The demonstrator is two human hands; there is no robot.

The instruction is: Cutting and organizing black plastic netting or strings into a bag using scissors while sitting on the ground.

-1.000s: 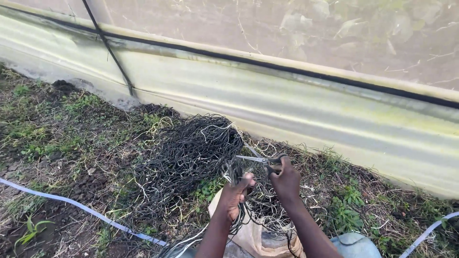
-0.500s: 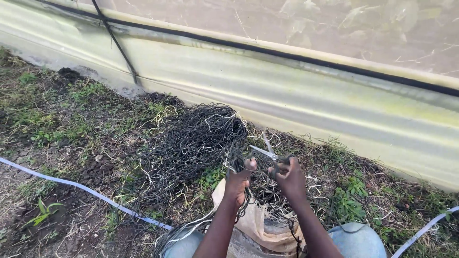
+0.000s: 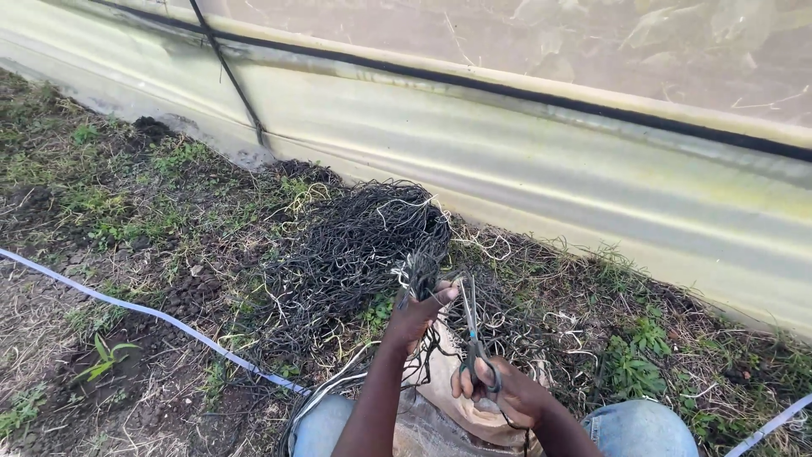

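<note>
Left hand is clenched on a bunch of dark strings, pulled up from the big string pile on the ground just beyond. Right hand has fingers through the handles of the scissors, gripping them; blades point far, tips just right of the bunch. We can't tell if the blades touch it. Pale sack lies near, between our knees. White plastic wall runs along the far side; a blue-white tape crosses the soil at left.
</note>
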